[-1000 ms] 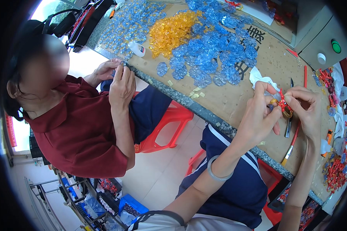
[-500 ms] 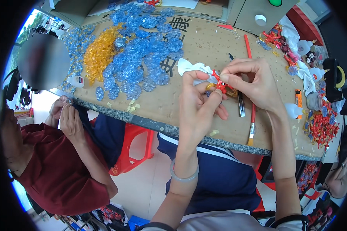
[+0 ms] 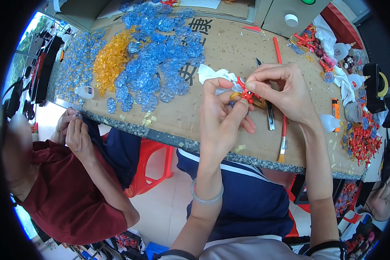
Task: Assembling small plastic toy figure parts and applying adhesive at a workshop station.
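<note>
Between my two hands is a small red plastic figure (image 3: 248,95) with a black and white eye spot. My left hand (image 3: 224,113) is closed on it from below, thumb pressed against its lower part. Amber and blue clear bits show by the left fingers. From the right, my right hand (image 3: 286,89) pinches the figure's upper part between thumb and forefinger. Behind the left fingers lies a crumpled white tissue (image 3: 216,76). A box cutter (image 3: 270,115) rests on the cardboard under my right hand, beside a red-handled brush (image 3: 283,143).
Heaps of clear blue pieces (image 3: 151,56) and amber pieces (image 3: 110,60) cover the left side. Red figures (image 3: 364,141) pile at the right, near squeeze bottles (image 3: 329,123) and an orange-labelled tube (image 3: 335,113). A co-worker in a maroon shirt (image 3: 73,190) sits left, handling something small.
My hands keep their hold on the red figure with barely any movement. At the left, a blurred grey round shape has gone from over the blue pieces, and the co-worker has shifted slightly.
</note>
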A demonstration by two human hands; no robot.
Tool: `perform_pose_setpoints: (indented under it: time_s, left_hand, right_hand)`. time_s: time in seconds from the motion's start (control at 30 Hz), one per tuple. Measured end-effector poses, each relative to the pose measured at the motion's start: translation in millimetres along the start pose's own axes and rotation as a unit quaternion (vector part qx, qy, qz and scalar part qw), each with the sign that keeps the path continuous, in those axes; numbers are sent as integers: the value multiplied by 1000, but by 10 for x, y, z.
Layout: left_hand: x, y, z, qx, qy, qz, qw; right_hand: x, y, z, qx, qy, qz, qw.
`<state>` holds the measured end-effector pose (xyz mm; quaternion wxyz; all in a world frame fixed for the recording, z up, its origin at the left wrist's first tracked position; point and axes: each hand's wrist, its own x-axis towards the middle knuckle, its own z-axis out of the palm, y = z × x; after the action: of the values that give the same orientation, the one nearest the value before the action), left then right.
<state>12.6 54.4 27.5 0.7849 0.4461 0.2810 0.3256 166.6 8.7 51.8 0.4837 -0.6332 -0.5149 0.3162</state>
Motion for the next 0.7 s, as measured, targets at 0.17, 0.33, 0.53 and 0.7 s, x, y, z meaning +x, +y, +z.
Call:
perform_pose_setpoints:
  time_s: [0.17, 0.33, 0.53, 0.7]
  left_hand:
    - [2, -2, -4, 0, 0, 2, 1000]
    - [-2, 5, -10, 8, 1, 1, 1000]
    - [-6, 8, 6, 17, 7, 16, 1000]
    - [-4, 2, 5, 16, 5, 19, 1000]
  right_hand:
    - [4, -14, -1, -3, -2, 3, 1000]
    - [6, 15, 3, 4, -1, -2, 1000]
    - [5, 20, 8, 8, 1, -14, 1000]
    - [4, 23, 3, 4, 0, -6, 1000]
